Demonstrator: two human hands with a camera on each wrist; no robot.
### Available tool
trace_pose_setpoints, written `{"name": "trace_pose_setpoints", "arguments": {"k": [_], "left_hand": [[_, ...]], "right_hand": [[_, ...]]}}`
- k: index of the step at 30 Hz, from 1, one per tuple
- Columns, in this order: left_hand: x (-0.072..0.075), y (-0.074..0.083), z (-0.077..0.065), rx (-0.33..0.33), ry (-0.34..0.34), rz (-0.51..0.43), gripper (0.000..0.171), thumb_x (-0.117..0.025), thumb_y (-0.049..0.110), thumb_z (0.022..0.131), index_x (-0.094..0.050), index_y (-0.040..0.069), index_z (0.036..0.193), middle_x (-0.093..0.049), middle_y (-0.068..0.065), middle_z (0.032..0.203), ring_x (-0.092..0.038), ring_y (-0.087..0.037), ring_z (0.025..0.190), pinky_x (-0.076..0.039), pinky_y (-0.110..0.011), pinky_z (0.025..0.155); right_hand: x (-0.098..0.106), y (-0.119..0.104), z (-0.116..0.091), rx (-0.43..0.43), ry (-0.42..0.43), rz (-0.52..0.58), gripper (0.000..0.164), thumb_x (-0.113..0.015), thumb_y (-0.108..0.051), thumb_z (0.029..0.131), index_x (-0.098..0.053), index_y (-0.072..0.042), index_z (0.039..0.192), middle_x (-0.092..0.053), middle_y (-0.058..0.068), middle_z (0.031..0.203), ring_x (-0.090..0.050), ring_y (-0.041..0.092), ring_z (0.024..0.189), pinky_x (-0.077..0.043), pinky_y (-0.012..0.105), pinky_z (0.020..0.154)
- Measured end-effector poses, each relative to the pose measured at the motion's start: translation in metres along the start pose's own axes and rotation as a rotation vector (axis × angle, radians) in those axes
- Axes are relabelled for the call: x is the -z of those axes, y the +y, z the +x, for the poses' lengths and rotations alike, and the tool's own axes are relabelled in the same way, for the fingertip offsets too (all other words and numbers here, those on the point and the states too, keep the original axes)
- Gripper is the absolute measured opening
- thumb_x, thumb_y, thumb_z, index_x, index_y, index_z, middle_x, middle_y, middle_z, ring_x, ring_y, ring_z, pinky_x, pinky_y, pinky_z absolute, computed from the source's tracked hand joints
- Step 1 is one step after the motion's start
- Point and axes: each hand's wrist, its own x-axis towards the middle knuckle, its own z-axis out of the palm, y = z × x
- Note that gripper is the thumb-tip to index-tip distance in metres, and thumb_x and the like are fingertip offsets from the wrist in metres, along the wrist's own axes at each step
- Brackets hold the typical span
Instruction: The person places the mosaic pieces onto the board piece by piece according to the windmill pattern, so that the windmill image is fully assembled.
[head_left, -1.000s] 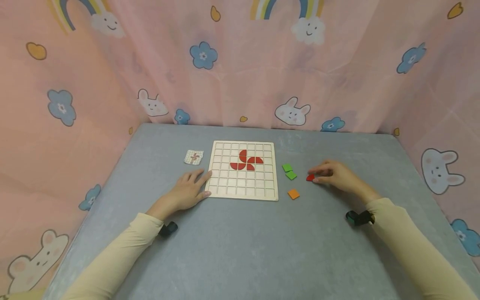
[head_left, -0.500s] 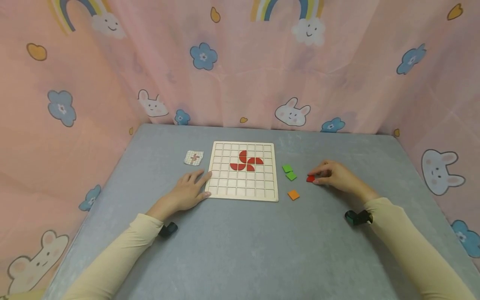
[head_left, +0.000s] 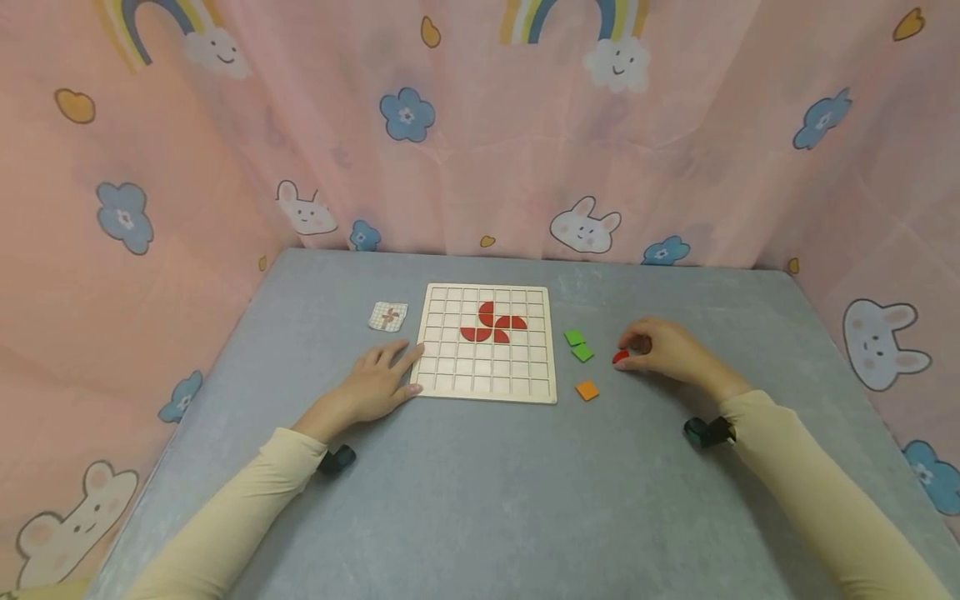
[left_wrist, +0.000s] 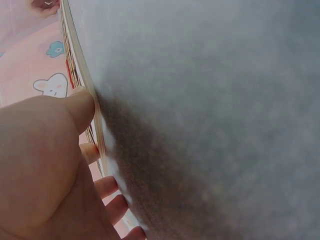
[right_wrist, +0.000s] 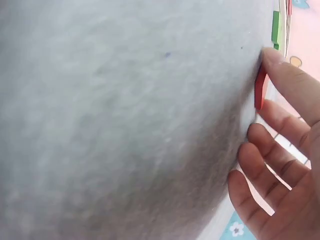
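Observation:
A pale wooden board (head_left: 454, 386) with a square grid lies on the table. Several red quarter-round pieces (head_left: 511, 322) form a pinwheel-like pattern on its upper part. My left hand (head_left: 372, 387) rests at the board's left edge, fingers spread; in the left wrist view the thumb (left_wrist: 82, 107) touches the rim. Right of the board, my right hand (head_left: 675, 354) pinches another red piece (right_wrist: 259, 86) between thumb and index finger. That piece looks tilted, low over the table; whether it still touches the surface I cannot tell. The other right fingers (right_wrist: 255, 160) are loosely bent.
Two green square tiles (head_left: 575, 337) and an orange square tile (head_left: 587, 390) lie between the board and my right hand. Left of the board is a small paper card (head_left: 387, 317) with a printed grid and red pattern. A pink patterned curtain (head_left: 480, 167) hangs behind the table.
My right hand has shifted slightly left, and the red piece, flat against the table before, now looks tilted between thumb and index finger. The left hand and board have stayed put.

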Motion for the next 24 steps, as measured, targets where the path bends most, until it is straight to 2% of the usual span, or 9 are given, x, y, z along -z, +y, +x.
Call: {"name": "trace_pose_setpoints", "arguments": {"k": [9,16,24], "left_hand": [[-0.001,0.0005,0.0007,0.0,-0.003,-0.004,0.067,-0.053,0.033,0.113,-0.027,0.004,0.168,-0.025,-0.03,0.168,-0.031,-0.054,0.149,-0.027,-0.069,0.12],[-0.0012,0.0005,0.0005,0.001,-0.003,-0.002,0.067,-0.052,0.033,0.113,-0.027,0.004,0.168,-0.025,-0.03,0.168,-0.031,-0.054,0.148,-0.026,-0.068,0.12],[-0.0007,0.0013,-0.001,-0.004,-0.001,-0.014,0.068,-0.053,0.032,0.112,-0.027,0.003,0.167,-0.025,-0.031,0.168,-0.031,-0.055,0.148,-0.027,-0.069,0.12]], "right_hand": [[0.0016,-0.0032,0.0049,-0.002,-0.024,-0.038,0.025,-0.091,-0.026,0.085,-0.075,-0.009,0.091,-0.063,-0.003,0.078,-0.054,0.013,0.074,-0.044,0.034,0.07],[0.0021,-0.004,0.0048,0.034,-0.019,-0.073,0.021,-0.09,-0.027,0.086,-0.076,-0.011,0.089,-0.063,-0.005,0.075,-0.054,0.012,0.07,-0.043,0.032,0.066],[0.0009,-0.0035,0.0043,0.025,-0.013,-0.073,0.018,-0.089,-0.024,0.088,-0.075,-0.011,0.089,-0.061,-0.004,0.074,-0.053,0.013,0.07,-0.043,0.032,0.066]]}}
